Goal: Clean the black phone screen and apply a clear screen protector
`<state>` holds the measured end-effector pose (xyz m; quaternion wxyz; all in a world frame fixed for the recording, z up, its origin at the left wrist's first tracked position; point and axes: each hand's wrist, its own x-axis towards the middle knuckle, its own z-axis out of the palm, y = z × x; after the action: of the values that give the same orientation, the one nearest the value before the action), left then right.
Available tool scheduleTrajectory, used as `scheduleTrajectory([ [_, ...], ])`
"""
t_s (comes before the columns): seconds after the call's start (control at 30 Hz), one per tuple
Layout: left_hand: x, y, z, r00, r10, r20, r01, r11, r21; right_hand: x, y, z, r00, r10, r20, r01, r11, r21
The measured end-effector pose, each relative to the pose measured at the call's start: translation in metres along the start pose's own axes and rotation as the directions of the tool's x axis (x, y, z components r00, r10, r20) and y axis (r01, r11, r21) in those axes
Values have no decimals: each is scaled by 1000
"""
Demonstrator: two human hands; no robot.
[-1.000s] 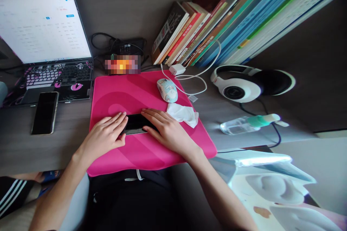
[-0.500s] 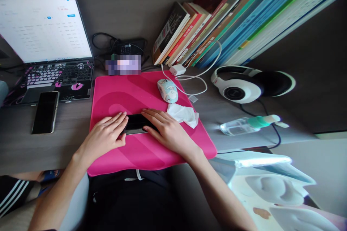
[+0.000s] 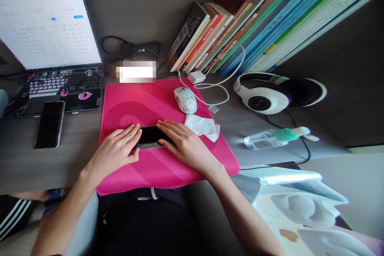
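Observation:
A dark, glossy smartphone [image 3: 149, 137] lies sideways on the pink desk mat [image 3: 129, 176], its screen facing up. My left hand [image 3: 120, 143] is closed over its left end, with the fingers held together along the far side and the thumb at the near side. The opposite end is gripped by my right hand [image 3: 183, 141], fingers across the top and thumb toward the near edge. Both ends of the phone are hidden under my hands. Just beyond my right hand, a crumpled white tissue [image 3: 203, 126] rests on the mat.
A patterned computer mouse [image 3: 185, 100] sits at the mat's far right. Left are an open laptop [image 3: 54, 28] and another phone [image 3: 49, 125]. White headphones [image 3: 267, 94], a clear spray bottle [image 3: 261, 140], a white charger [image 3: 196, 77] with cable and leaning books [image 3: 207, 40] stand right.
Both hands and the phone under them stay in place. The pixelated patch at the back of the desk has turned from purple to bright white.

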<state>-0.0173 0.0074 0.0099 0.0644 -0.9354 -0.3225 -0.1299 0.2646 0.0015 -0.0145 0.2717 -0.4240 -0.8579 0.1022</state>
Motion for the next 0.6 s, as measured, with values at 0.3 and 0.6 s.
scheduleTrajectory([
  [0.3,0,1,0,1000,13,-15,-13,999,36,0,0,0,1000,-6,1,6,1000,-12],
  [0.6,-1,1,0,1000,19,12,-20,997,70,0,0,0,1000,2,1,-2,1000,3],
])
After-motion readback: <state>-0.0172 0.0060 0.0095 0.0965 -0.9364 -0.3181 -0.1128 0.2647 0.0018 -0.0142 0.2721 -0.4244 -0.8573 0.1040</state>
